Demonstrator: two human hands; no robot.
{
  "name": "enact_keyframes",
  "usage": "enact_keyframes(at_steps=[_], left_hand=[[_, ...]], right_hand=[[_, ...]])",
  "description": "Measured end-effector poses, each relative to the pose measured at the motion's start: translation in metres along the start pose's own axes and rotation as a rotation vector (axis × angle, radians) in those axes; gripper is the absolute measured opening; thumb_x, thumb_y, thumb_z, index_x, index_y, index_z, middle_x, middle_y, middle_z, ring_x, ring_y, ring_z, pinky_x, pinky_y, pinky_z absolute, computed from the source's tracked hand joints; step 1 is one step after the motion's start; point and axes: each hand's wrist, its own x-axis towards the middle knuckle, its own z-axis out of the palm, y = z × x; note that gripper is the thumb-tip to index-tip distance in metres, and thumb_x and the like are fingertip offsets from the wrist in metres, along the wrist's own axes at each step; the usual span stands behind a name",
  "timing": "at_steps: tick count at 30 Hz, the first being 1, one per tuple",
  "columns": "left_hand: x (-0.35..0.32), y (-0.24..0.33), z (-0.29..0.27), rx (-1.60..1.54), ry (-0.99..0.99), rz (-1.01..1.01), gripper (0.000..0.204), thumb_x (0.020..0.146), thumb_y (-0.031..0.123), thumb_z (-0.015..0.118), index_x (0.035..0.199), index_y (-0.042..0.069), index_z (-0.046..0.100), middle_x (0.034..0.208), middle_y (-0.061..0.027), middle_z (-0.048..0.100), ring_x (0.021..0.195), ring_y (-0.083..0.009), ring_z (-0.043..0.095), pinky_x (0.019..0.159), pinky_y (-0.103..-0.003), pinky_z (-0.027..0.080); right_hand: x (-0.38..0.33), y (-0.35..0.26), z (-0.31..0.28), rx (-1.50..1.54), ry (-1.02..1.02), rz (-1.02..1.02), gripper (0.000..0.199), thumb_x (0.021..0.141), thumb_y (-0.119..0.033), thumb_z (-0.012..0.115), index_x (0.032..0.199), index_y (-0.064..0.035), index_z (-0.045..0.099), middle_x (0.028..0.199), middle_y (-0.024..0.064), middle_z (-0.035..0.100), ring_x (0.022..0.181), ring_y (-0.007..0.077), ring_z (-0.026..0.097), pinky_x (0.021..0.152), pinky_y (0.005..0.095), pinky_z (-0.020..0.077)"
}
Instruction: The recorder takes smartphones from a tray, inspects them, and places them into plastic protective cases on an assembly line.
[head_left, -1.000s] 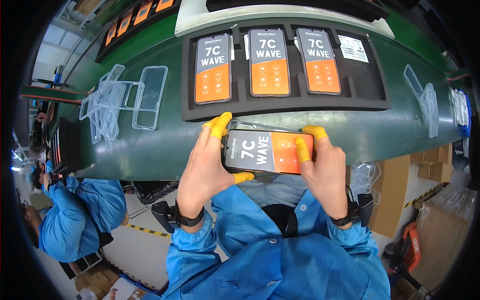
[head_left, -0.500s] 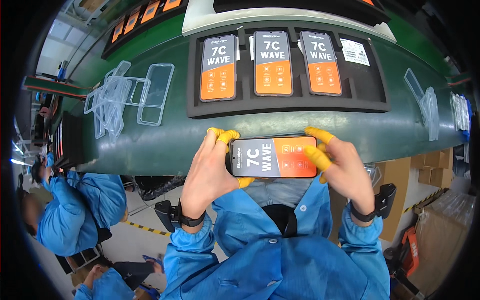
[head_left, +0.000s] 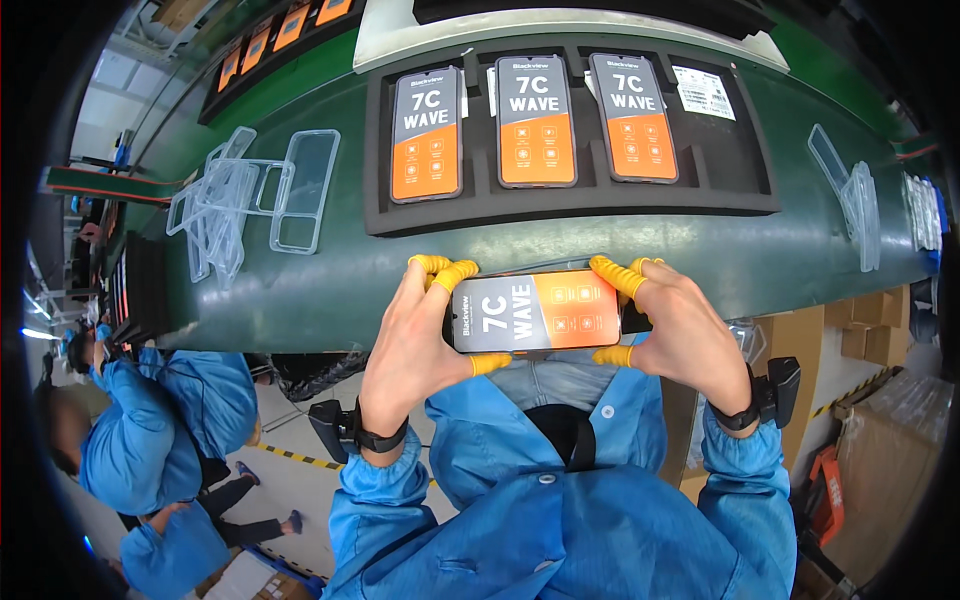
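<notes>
A smartphone (head_left: 537, 311) with a grey and orange front film lies sideways between my hands, just off the near edge of the green bench. My left hand (head_left: 412, 325) grips its left end, yellow finger cots over the top edge and the thumb at the bottom. At the other end my right hand (head_left: 672, 320) holds it likewise, fingers on the upper corner, thumb below. Beyond, a black foam tray (head_left: 570, 203) bears three like phones: a left one (head_left: 427, 135), a middle one (head_left: 537, 122) and a right one (head_left: 634, 118). A white label (head_left: 704, 92) sits in its rightmost slot.
Clear phone cases (head_left: 218, 215) lie piled on the bench (head_left: 365, 280) at the left, with more cases (head_left: 857, 214) at the right. Another tray of phones (head_left: 255, 58) stands far left. Co-workers in blue (head_left: 165, 420) sit at the lower left. Cardboard boxes (head_left: 868, 340) stand at the right.
My right fingers have shifted from the phone's face to its right end, the thumb now at the lower edge. The phone has moved slightly left.
</notes>
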Motion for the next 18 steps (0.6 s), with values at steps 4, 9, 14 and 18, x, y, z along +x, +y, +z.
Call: enact_keyframes(at_steps=[4,9,14,18], left_hand=[[0.000,0.001,0.000,0.008,0.004,-0.018,0.083,0.051,0.017,0.095,0.124,-0.001,0.060,0.113,-0.0150,0.053,0.105,-0.0353,0.060,0.090,-0.042,0.052],[-0.001,-0.003,0.000,0.014,0.058,0.037,0.081,0.050,0.016,0.094,0.122,-0.001,0.061,0.110,-0.0155,0.054,0.101,-0.0366,0.060,0.085,-0.042,0.053],[0.001,-0.007,0.000,0.007,0.060,0.016,0.079,0.051,0.016,0.094,0.121,-0.001,0.063,0.109,-0.0152,0.054,0.101,-0.0364,0.060,0.085,-0.042,0.053],[-0.004,-0.009,0.001,0.003,0.063,0.001,0.079,0.051,0.017,0.094,0.122,-0.001,0.063,0.109,-0.0145,0.054,0.102,-0.0358,0.060,0.086,-0.042,0.053]], right_hand=[[-0.007,-0.006,0.013,-0.153,0.134,-0.079,0.065,0.067,-0.012,0.084,0.126,0.0034,0.061,0.098,0.0180,0.060,0.089,0.0379,0.060,0.075,0.0435,0.0520],[-0.020,-0.004,0.024,-0.172,0.327,-0.175,0.051,0.072,-0.019,0.083,0.117,-0.0007,0.069,0.104,0.0115,0.064,0.084,0.0306,0.059,0.068,0.0401,0.0530],[-0.023,0.012,0.027,-0.345,0.330,-0.272,0.044,0.065,-0.026,0.084,0.103,-0.0063,0.077,0.106,0.0076,0.066,0.081,0.0257,0.057,0.062,0.0370,0.0510],[-0.028,0.004,0.031,-0.435,0.342,-0.250,0.043,0.062,-0.027,0.084,0.099,-0.0076,0.078,0.114,0.0096,0.064,0.082,0.0255,0.055,0.068,0.0386,0.0500]])
